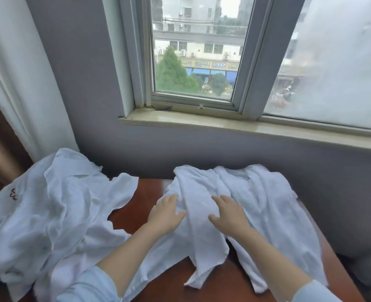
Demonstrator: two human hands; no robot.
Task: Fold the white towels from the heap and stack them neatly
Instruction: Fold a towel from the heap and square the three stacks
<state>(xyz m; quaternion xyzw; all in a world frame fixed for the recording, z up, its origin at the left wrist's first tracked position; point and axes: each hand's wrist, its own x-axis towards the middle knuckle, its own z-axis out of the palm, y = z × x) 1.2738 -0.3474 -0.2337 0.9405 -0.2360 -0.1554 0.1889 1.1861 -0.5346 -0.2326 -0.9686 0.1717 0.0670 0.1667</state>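
Both my hands are flat and palm down, fingers straight, holding nothing in a grip.

Far to my left a pale curtain hangs down beside the grey wall. Below it the heap of white towels lies crumpled over the left end of the brown table, spilling past its near edge; one towel in it bears a small red mark near its left side. A strip of bare wood separates the heap from the towel I am working on.

My left hand rests on the left border of that towel, fingertips on the cloth and the heel of the hand over the wood. The towel is spread out loosely across the right half of the table, rumpled, with a long fold running down its middle between my hands and its far edge bunched up against the wall. My right hand lies just right of that fold, fingers slightly spread, pressing on the cloth. Light blue sleeves cover both forearms near the elbow.

Above and to the right, a window sits over a stone sill.
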